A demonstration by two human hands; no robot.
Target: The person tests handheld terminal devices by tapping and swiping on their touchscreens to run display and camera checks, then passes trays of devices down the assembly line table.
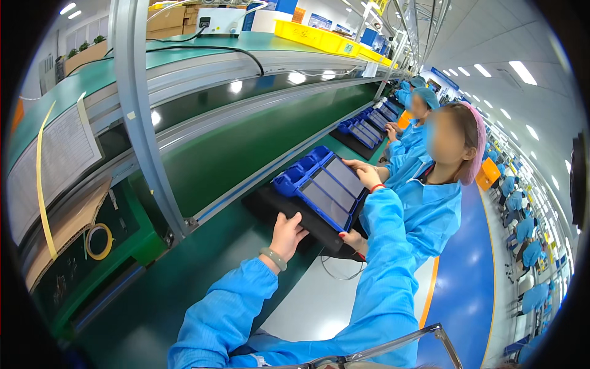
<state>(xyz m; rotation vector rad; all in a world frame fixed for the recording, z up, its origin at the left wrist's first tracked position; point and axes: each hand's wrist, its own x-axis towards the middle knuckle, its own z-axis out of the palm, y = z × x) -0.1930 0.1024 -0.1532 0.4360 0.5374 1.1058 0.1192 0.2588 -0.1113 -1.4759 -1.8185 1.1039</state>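
A blue plastic tray [301,178] holding several dark, flat rectangular panels [335,184] rests tilted on a black pad [264,204] at the edge of the green bench. My left hand [287,235], a pale bangle on its wrist, is closed on the pad's near left edge. Across the tray, my right hand [370,177] with a red wrist cord has its fingers curled at the right rim. Close by it are a co-worker's fingers [355,163]. Another hand [354,241], apparently the co-worker's, is at the tray's near right corner, partly covered by my sleeve.
Farther down the green bench [227,252] lie more blue trays [364,130]. A metal post [144,117] rises at the left, near a tape roll [98,241] in a green bin. Yellow bins [313,35] stand on the upper shelf. A co-worker [430,190] stands close on the right.
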